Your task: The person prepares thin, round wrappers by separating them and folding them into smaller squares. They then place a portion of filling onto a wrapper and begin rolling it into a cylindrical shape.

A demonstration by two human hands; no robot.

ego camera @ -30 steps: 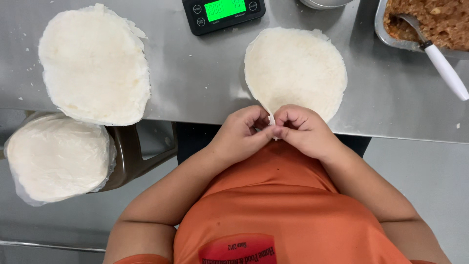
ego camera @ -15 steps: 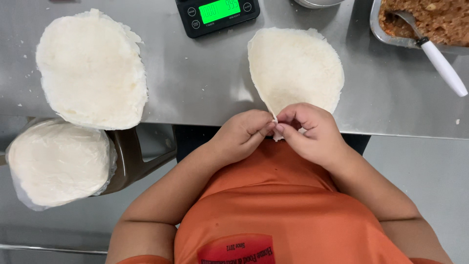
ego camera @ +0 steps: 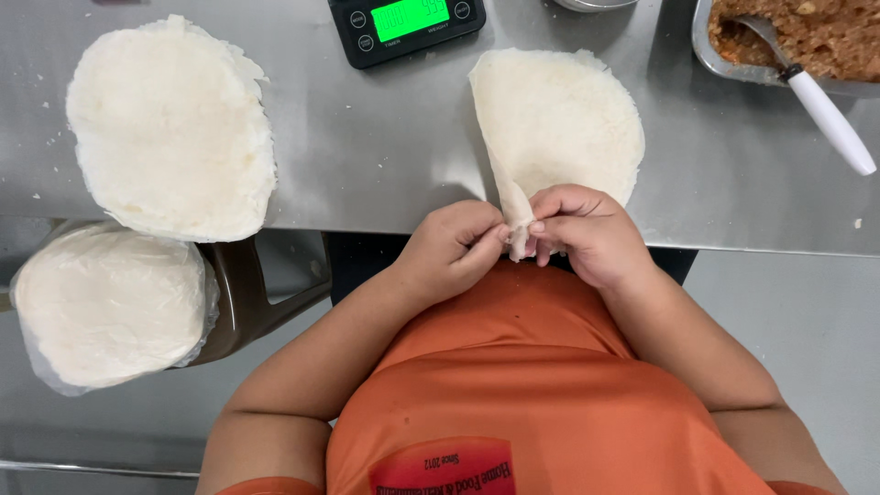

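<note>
Fingertips of both hands meet at the near edge of the steel counter (ego camera: 385,174), at about 6 o'clock of a thin white dough wrapper (ego camera: 564,124). Left hand (ego camera: 454,247) and right hand (ego camera: 587,229) are pressed close together, each pinching the wrapper's lower point between thumb and fingers; that point is drawn into a narrow folded tip that hangs just over the counter's edge. One side of the wrapper, toward 9 o'clock, is folded in along a straight line, while the rest lies flat and round on the counter.

At 12 o'clock from the hands sits a black digital scale (ego camera: 408,27) with a lit green display. At 2 o'clock, a metal tray (ego camera: 706,41) holds brown minced filling (ego camera: 816,32), with a white-handled spoon (ego camera: 830,115) resting in it, handle pointing toward 4 o'clock. Toward 10 o'clock, well apart from the hands, a tall stack of white wrappers (ego camera: 170,128) lies on the counter. Another stack in clear plastic (ego camera: 105,302) rests on a brown chair (ego camera: 243,293) at 9 o'clock, below the counter's edge. Orange shirt (ego camera: 541,394) fills the bottom of the view.
</note>
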